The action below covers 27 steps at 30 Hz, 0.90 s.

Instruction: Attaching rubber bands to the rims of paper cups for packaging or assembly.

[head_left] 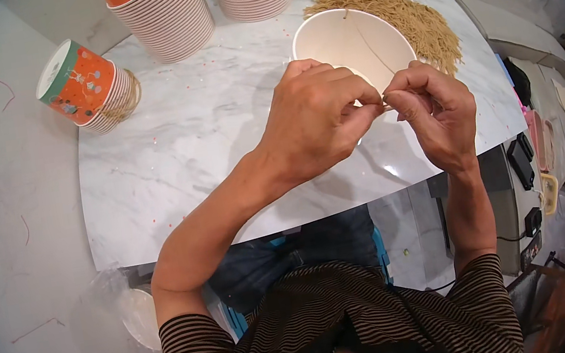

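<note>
Here, nearest the viewer, the left hand (315, 123) and right hand (435, 112) meet fingertip to fingertip, pinched together on a thin strand (367, 45) that runs up over the open white cup (350, 44). The cup stands on the marble table (176, 156), touching the noodle pile (412, 15) just behind it. The step in hand appears to be handling a single strand above the cup; the next move likely calls for a fine, steady pinch. Farther off stand cup stacks (168, 13), one stack tipped over (87, 85) at left.
</note>
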{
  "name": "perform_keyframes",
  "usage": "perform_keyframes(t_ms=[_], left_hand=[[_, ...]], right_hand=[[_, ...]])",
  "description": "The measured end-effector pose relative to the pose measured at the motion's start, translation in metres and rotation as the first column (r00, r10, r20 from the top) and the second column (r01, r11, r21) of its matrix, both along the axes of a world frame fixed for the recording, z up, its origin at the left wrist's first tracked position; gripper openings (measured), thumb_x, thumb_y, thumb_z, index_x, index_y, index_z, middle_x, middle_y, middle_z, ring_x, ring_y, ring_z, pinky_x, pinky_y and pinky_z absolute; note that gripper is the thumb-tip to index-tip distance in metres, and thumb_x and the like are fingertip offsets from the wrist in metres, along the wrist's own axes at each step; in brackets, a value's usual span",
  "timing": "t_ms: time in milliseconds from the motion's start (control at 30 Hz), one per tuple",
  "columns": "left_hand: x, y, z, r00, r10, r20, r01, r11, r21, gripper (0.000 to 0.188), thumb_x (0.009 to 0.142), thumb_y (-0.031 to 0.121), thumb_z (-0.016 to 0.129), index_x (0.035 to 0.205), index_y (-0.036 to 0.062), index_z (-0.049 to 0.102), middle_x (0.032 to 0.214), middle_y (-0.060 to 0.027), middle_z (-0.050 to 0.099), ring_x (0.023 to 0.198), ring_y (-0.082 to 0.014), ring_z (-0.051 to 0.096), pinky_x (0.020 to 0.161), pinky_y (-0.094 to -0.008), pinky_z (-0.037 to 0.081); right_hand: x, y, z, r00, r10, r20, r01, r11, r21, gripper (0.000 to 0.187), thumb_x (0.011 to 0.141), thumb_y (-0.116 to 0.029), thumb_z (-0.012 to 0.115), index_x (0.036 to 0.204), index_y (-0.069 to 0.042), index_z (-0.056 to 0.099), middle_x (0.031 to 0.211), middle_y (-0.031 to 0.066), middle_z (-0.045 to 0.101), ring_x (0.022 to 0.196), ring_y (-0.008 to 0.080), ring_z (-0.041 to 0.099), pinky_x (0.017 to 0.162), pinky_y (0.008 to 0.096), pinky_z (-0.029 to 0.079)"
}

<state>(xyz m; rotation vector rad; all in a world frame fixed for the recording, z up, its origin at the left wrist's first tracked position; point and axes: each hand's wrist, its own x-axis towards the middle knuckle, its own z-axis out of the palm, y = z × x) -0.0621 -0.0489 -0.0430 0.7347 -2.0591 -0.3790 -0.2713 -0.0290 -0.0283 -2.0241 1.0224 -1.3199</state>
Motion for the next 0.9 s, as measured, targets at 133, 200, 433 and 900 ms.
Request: perform_keyframes(t_ms=[133, 200, 433, 900], left_hand=[[0.002, 0.004, 0.001, 1.000, -0.013, 0.019, 0.013, 1.000, -0.013, 0.011, 0.080, 0.007, 0.081, 0.087, 0.0099, 0.074, 0.080, -0.0015, 0.073, 0.071, -0.0195, 0.069, 0.093, -0.0387, 0.047], [0.005, 0.005, 0.003, 0.996, 0.036, 0.082, -0.031, 0.998, -0.059, 0.011, 0.079, 0.006, 0.080, 0.086, 0.0100, 0.073, 0.083, -0.0014, 0.073, 0.075, -0.0193, 0.070, 0.096, -0.0415, 0.048], [0.009, 0.004, 0.005, 0.988, 0.046, 0.150, -0.035, 0.996, -0.078, 0.013, 0.077, 0.006, 0.081, 0.087, 0.0110, 0.074, 0.086, -0.0012, 0.074, 0.086, -0.0216, 0.071, 0.098, -0.0452, 0.049], [0.013, -0.008, -0.015, 0.997, 0.053, 0.049, -0.039, 0.965, -0.259, 0.025, 0.070, -0.002, 0.081, 0.089, 0.0113, 0.072, 0.085, -0.0011, 0.073, 0.082, -0.0238, 0.069, 0.086, -0.0395, 0.053]], right_hand=[[-0.004, 0.002, 0.006, 0.982, -0.091, -0.168, 0.075, 0.992, -0.103, 0.005, 0.090, 0.001, 0.074, 0.092, 0.000, 0.070, 0.077, -0.0006, 0.063, 0.062, 0.0050, 0.050, 0.054, 0.0233, 0.037], [-0.010, 0.002, 0.002, 0.993, -0.108, -0.053, 0.102, 0.989, -0.109, 0.005, 0.090, 0.002, 0.074, 0.091, 0.001, 0.069, 0.077, 0.0000, 0.063, 0.063, 0.0053, 0.053, 0.054, 0.0242, 0.039], [-0.025, 0.000, 0.005, 0.956, -0.174, -0.234, 0.058, 0.899, -0.433, 0.013, 0.085, -0.003, 0.082, 0.091, -0.002, 0.071, 0.077, 0.0051, 0.067, 0.059, 0.0167, 0.055, 0.052, 0.0295, 0.042], [-0.097, -0.048, -0.041, 0.828, -0.276, -0.488, 0.084, 0.922, -0.378, 0.024, 0.085, -0.009, 0.081, 0.103, -0.003, 0.067, 0.099, 0.0126, 0.067, 0.089, 0.0344, 0.067, 0.074, 0.0412, 0.055]])
